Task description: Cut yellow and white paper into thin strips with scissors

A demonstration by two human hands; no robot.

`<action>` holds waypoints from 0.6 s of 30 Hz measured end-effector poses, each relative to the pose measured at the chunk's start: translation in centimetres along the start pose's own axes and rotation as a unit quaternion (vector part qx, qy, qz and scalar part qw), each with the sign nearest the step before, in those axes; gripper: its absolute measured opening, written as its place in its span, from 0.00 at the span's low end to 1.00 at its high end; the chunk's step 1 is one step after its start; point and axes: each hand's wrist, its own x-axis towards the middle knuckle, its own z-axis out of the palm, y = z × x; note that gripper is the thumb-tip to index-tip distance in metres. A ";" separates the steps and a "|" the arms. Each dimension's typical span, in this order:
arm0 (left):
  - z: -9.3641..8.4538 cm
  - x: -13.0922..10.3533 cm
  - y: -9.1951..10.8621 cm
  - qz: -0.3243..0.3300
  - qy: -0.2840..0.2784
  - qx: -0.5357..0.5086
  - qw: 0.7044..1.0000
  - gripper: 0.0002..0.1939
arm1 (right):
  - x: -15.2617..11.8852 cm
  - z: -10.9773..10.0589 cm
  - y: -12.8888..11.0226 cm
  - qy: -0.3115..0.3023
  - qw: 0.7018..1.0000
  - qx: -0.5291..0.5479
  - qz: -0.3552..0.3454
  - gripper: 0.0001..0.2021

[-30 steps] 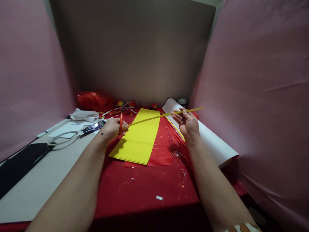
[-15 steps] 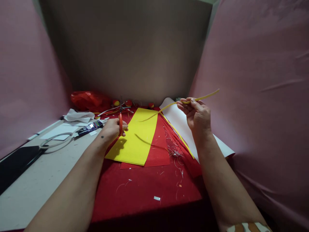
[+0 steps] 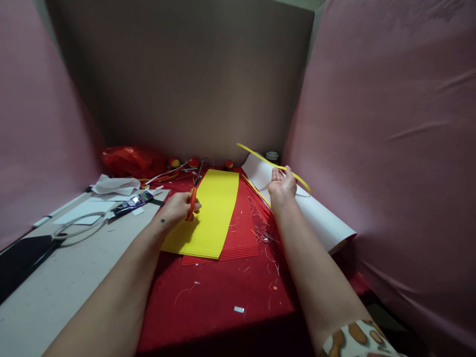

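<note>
Right hand (image 3: 283, 189) pinches yellow strip (image 3: 256, 154) right of centre frame, long axis sloping down rightward, well apart from left hand (image 3: 177, 206), its fingers closed round orange scissors (image 3: 192, 202) by the yellow sheet (image 3: 213, 213).

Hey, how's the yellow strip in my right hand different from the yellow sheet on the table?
The yellow strip is very narrow; the yellow sheet is broad. The strip is held up by your right hand, while the sheet lies partly over a red sheet. Both are yellow and ridged.
</note>
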 end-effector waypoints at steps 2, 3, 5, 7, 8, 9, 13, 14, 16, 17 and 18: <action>0.1 0.0 -0.1 0.003 -0.004 0.005 1.000 0.15 | 0.3 -0.6 1.1 0.014 0.998 -0.052 0.025 0.08; 0.1 0.0 -0.1 0.007 -0.004 0.010 1.000 0.15 | 0.4 -0.8 1.5 0.018 0.997 -0.062 0.032 0.09; 0.0 0.0 -0.1 0.015 -0.004 0.021 1.000 0.14 | 0.2 -1.2 2.2 0.026 0.997 -0.065 0.043 0.10; 0.0 0.0 -0.2 0.018 -0.002 0.031 0.999 0.14 | -0.3 -1.5 2.6 0.031 0.996 -0.063 0.055 0.10; 0.0 0.1 -0.2 0.016 0.000 0.034 0.999 0.14 | -0.6 -1.6 2.8 0.032 0.996 -0.061 0.061 0.10; 0.1 0.1 -0.2 0.014 0.001 0.036 0.999 0.13 | -1.0 -1.7 2.8 0.032 0.995 -0.059 0.068 0.10; 0.2 0.2 -0.5 0.010 0.004 0.040 0.999 0.12 | -2.5 -1.9 2.2 0.022 0.992 -0.061 0.106 0.14; 0.2 0.3 -0.6 0.012 0.006 0.043 0.999 0.11 | -2.7 -1.9 1.8 0.014 0.991 -0.064 0.119 0.15; 0.2 0.5 -0.7 0.016 0.007 0.053 0.998 0.10 | -3.2 -1.9 0.8 -0.008 0.986 -0.062 0.154 0.16; 0.1 0.5 -0.7 0.016 0.012 0.058 0.998 0.09 | -3.5 -1.9 0.3 -0.025 0.982 -0.056 0.176 0.16; 0.0 0.6 -0.7 0.012 0.020 0.059 0.998 0.08 | -3.8 -1.9 -0.1 -0.037 0.980 -0.045 0.192 0.16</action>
